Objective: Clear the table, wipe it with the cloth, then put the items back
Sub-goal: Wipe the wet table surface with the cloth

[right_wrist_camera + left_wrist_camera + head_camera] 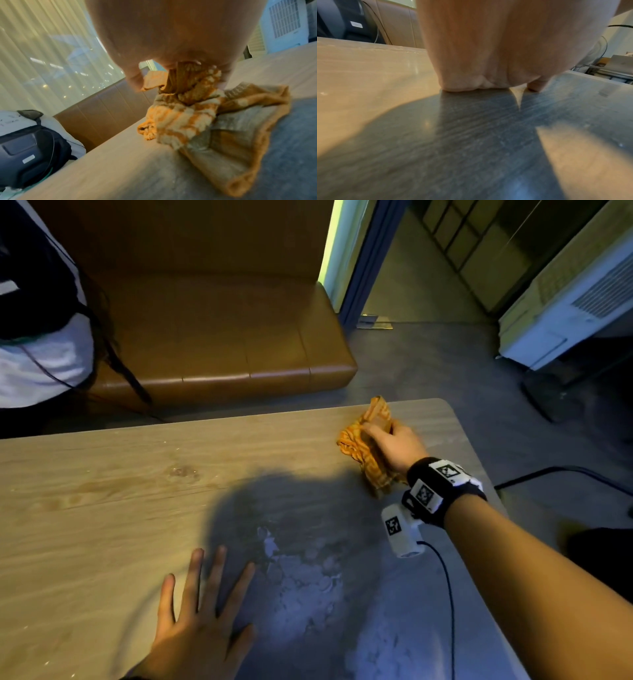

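Right hand [394,445] bunched around an orange-and-cream checked cloth [366,446], fingers curled into its folds, near the far right corner of a wood-grain table [120,481]. Lower part of the cloth spread against the tabletop, trailing back toward the wrist; upper folds gathered up into the grip, one corner sticking up past the knuckles. From the right wrist view, thumb on one side of the wad and fingers [224,82] on the other, with the loose end [240,142] lying flat on the surface.

Left hand [198,621] flat on the near part of the table, palm down, fingers straight and spread, holding nothing. From the left wrist view, heel of the palm [471,83] pressed to the tabletop.

Wet smears and patches [308,583] shining in the shadowed middle of the table, between the two hands. Black wristband with square black-and-white markers [442,491] on the right wrist, a small white camera unit [400,529] hanging beneath it with a dark cable [448,594] running back along the forearm.

Beyond the far edge, a brown padded bench seat [212,337]. At its left end, a dark backpack [30,155] against something white. Across the floor to the right, a white appliance with a vented panel [582,302]. Behind the bench in the right wrist view, sheer curtains [42,54] over a window.
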Demonstrator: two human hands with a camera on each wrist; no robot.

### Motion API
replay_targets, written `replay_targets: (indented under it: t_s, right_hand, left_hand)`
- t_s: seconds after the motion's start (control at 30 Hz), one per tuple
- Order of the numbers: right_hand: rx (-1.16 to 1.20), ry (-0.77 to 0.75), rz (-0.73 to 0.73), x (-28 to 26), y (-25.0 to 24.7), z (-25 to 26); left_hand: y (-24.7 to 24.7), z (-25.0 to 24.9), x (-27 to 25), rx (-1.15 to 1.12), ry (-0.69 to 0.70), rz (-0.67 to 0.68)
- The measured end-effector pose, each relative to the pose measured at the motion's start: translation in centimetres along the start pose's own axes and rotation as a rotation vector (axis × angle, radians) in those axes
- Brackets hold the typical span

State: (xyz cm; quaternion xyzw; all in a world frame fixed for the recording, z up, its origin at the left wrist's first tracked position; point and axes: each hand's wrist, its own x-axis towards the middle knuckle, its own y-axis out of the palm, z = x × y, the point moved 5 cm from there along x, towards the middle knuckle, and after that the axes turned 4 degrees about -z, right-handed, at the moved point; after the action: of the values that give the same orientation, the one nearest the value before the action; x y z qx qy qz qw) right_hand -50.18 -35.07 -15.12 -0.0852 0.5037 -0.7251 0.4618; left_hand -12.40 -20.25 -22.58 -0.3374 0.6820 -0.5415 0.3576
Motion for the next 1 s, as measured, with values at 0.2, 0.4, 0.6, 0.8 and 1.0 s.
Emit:
replay_targets:
  t_s: [0.2, 0.4, 0.6, 0.8, 1.0]
  right_hand:
    - [-0.368, -0.217, -0.043, -0.9, 1.0, 0.5]
    - [-0.499, -0.463, 0.027, -2.4, 1.2, 0.8]
    - [-0.313, -0.382, -0.294, 3.7, -0.6, 5.2]
    - [-0.386, -0.506, -0.172, 4.4, 3.1, 5.6]
    - [-0.253, -0.651, -0.054, -3.0, 3.0, 2.5]
  left_hand:
    - [-0.3, 0.2, 0.2, -0.001, -0.008, 0.030]
    - [-0.5, 0.2, 0.2, -0.003, -0.002, 0.000]
    - [-0.5, 0.2, 0.3, 0.036, -0.008, -0.029]
    - [-0.8, 0.1, 0.5, -0.025, 0.007, -0.057]
    - [-0.3, 0.3, 0.1, -0.013, 0.039, 0.187]
